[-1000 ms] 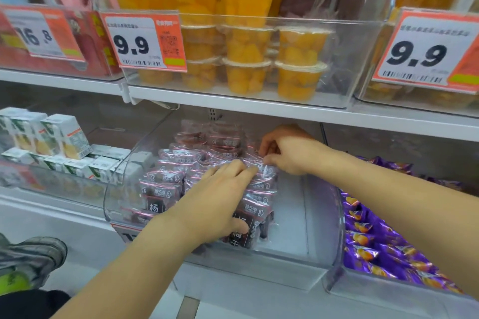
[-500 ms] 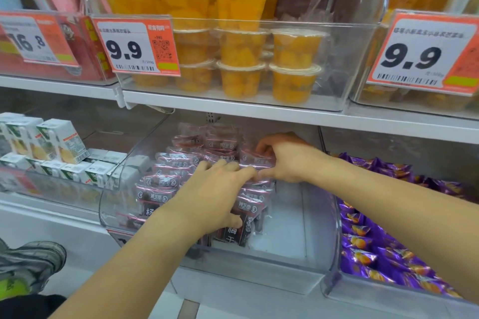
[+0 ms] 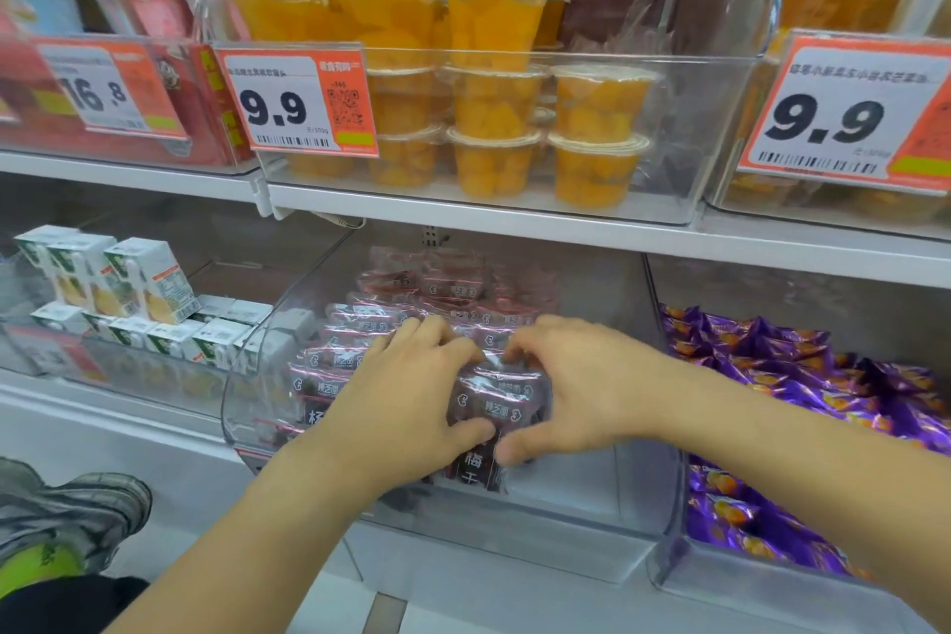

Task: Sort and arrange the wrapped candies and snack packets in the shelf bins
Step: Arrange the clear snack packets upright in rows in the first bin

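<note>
Both hands are gathering dark plum packets in the clear middle bin.

Left to right: juice cartons [image 3: 149, 281] are sitting at nine o'clock; the left hand [image 3: 399, 399] and right hand [image 3: 571, 386] are curling around a front stack of plum packets [image 3: 502, 394], thumbs underneath, inside the clear bin [image 3: 664, 494] at center; purple candy wrappers [image 3: 803, 376] are filling the bin at three o'clock; fruit cups [image 3: 494, 118] are stacked at twelve.
</note>
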